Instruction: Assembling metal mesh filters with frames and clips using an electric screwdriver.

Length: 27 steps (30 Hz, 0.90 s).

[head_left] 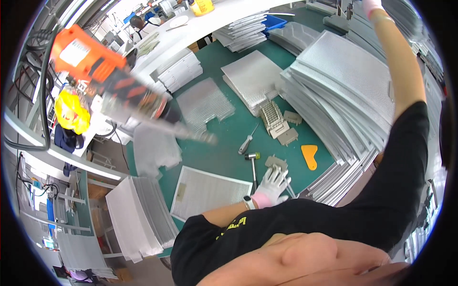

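My left hand (273, 187), in a white glove with a pink cuff, rests low over the green table with its fingers spread. Its fingertips are at a small beige plastic part (276, 163); whether they touch it I cannot tell. Just left of the hand lies a small mallet (253, 164) with a dark and yellow-green head. Beyond it is a screwdriver (246, 144), and to the right a yellow-orange scraper (309, 157). My right hand (371, 5) reaches far out to the upper right; its fingers are cut off by the frame's edge.
A blurred orange power tool (90, 55) hangs close at the upper left. Tall stacks of mesh panels (343, 66) stand on the right. One framed mesh panel (210, 190) lies front left. Several beige parts (272, 119) sit mid-table. White panels (133, 217) are stacked at the left.
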Available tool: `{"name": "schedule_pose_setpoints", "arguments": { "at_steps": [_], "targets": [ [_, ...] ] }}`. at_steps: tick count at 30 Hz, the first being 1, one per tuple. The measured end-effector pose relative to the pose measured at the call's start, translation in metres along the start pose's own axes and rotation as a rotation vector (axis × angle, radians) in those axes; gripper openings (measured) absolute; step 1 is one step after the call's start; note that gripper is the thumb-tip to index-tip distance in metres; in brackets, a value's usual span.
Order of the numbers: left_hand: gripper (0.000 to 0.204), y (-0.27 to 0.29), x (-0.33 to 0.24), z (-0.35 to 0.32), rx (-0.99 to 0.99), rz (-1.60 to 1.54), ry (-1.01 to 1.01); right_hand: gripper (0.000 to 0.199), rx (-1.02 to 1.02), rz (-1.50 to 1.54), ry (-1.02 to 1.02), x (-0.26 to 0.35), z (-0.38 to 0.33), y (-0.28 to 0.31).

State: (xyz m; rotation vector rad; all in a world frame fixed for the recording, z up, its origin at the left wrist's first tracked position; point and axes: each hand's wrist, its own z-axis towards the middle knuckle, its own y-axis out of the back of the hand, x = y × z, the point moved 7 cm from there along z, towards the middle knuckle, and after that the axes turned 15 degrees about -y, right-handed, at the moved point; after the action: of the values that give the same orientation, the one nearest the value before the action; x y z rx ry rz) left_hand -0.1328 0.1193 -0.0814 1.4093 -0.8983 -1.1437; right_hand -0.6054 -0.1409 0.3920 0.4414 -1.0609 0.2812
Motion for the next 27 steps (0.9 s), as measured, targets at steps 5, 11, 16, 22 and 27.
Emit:
{"name": "schedule_pose_setpoints", "arguments": {
  "at_steps": [5,11,16,22,27],
  "targets": [
    [0.048,-0.05,0.009,-0.001,-0.283,0.27,-0.06,0.059,-0.082,0.48,-0.28,-0.026,0.062,-0.078],
    [0.043,-0.003,0.004,0.004,-0.288,0.222,-0.043,0.064,-0.063,0.711,-0.253,-0.038,0.078,-0.128],
    [0.043,-0.012,0.006,0.006,-0.233,0.189,-0.031,0.064,-0.003,0.637,-0.429,-0.076,0.12,-0.176],
    [0.044,-0.025,0.007,0.003,-0.175,0.113,0.002,0.043,0.053,0.033,-0.207,-0.069,0.132,-0.21],
    [0.03,-0.005,0.001,0.004,-0.307,0.223,-0.017,0.038,0.18,-0.356,0.129,-0.055,0.131,-0.212]
  ]
}}
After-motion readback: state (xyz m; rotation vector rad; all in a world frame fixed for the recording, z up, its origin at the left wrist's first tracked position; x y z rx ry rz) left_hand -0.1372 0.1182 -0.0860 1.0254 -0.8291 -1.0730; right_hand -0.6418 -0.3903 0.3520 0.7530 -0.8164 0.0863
